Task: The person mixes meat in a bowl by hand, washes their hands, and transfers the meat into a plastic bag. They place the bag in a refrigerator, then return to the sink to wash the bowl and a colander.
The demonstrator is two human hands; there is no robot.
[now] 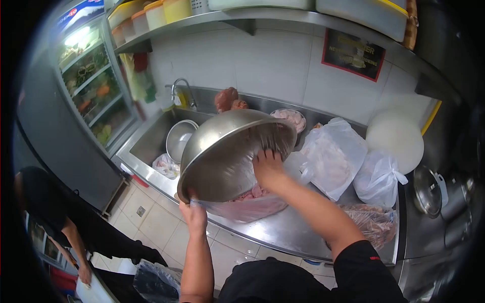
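A large metal bowl (217,136) is tilted on its side over the steel counter, its open side towards me. My left hand (193,214) grips the bowl's lower left rim, fingers wrapped round it. Inside the bowl, my right hand (268,165) lies against the inner wall with its fingers apart. Below the rim, pieces of pink meat (255,193) show in a clear plastic bag (245,211). Whether the bag's mouth is round the rim is hard to tell.
Right of the bowl are a white bag (334,156), a knotted bag (379,177) and wrapped meat (371,222). Behind stands a bowl of pale meat (290,120). The sink (146,141) is left, a shelf (283,17) overhead. A co-worker (70,217) stands at the left.
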